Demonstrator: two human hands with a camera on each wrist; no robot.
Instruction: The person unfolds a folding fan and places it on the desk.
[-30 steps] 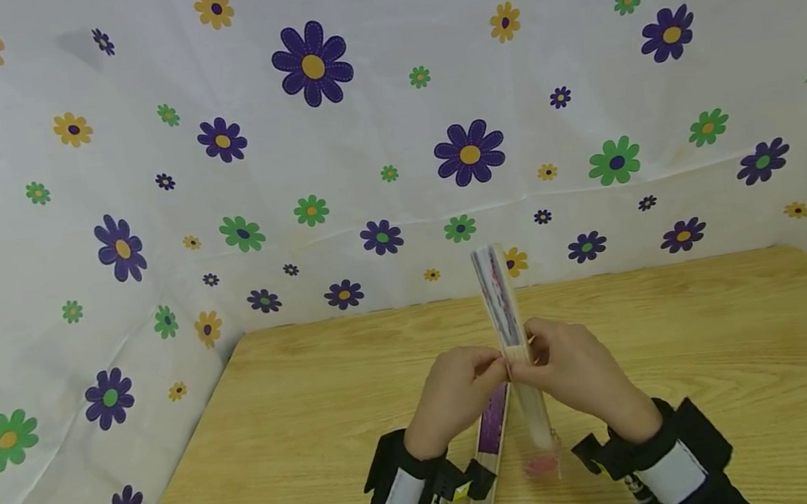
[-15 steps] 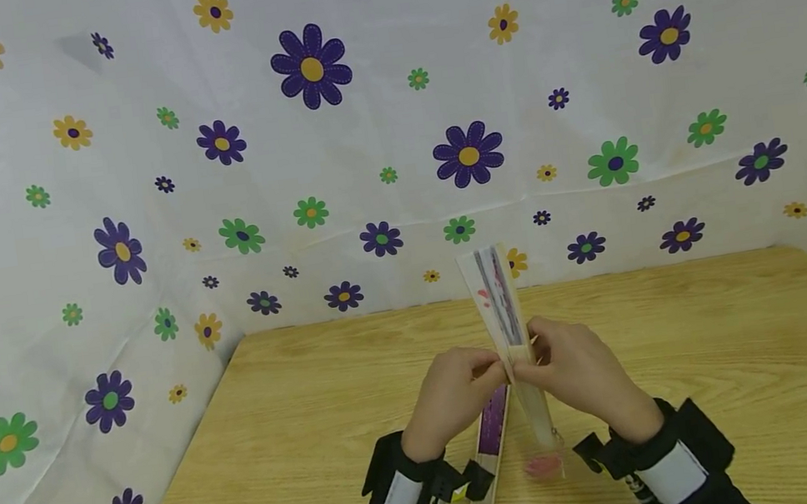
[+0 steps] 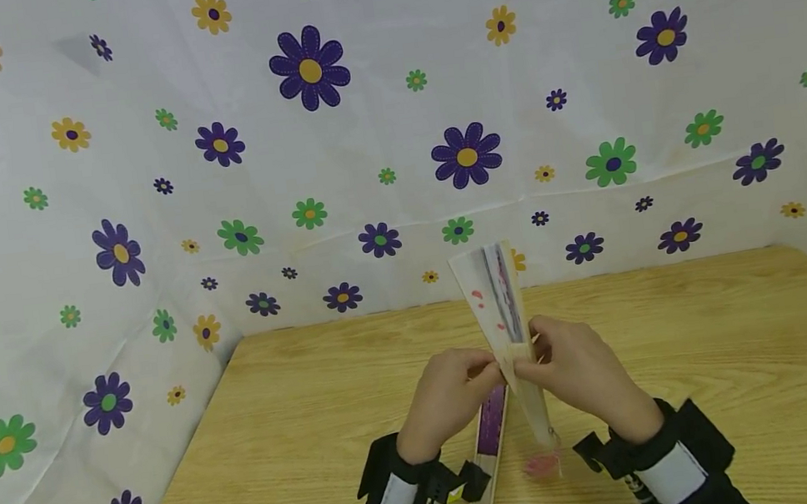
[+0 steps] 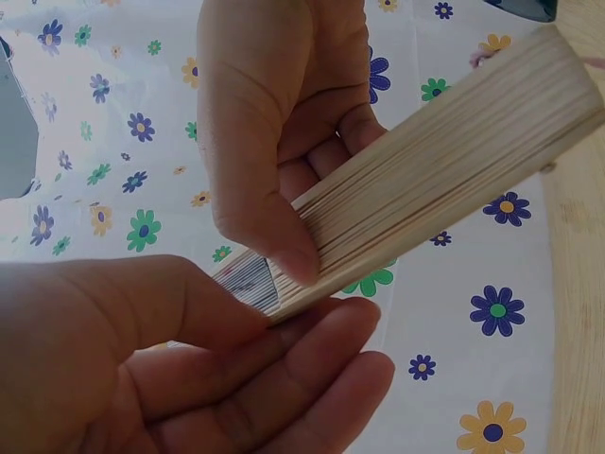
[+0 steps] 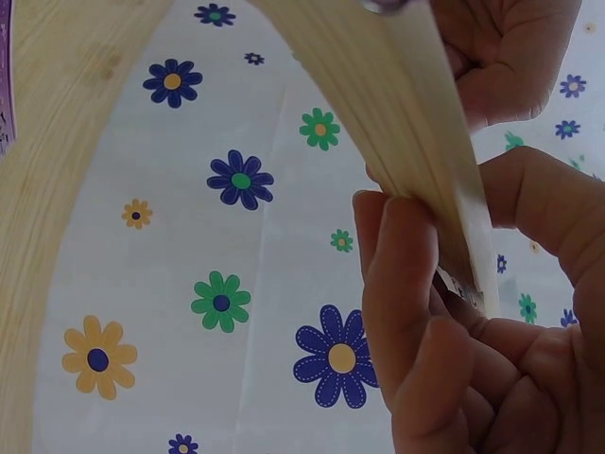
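A folding fan (image 3: 506, 298) with pale wooden ribs stands upright between both hands, narrowly spread at its top left. The opened leaf (image 3: 473, 285) is white with red spots; the other pleats are still bunched. My left hand (image 3: 455, 397) pinches the left outer rib between thumb and fingers. On the other side, my right hand (image 3: 579, 365) grips the bunched ribs, thumb in front. In the left wrist view the ribs (image 4: 444, 156) slant up to the right. A pinkish tassel (image 3: 543, 464) hangs from the fan's lower end.
On the wooden table (image 3: 315, 397) lies a long, narrow pale piece with a purple panel (image 3: 492, 422), partly covered by the left wrist strap. A white flower-printed sheet (image 3: 372, 121) rises behind the table and along its sides.
The left hand has shifted slightly left with the outer rib. The fan, earlier closed, now shows a widening white spotted leaf. The right hand has stayed nearly in place.
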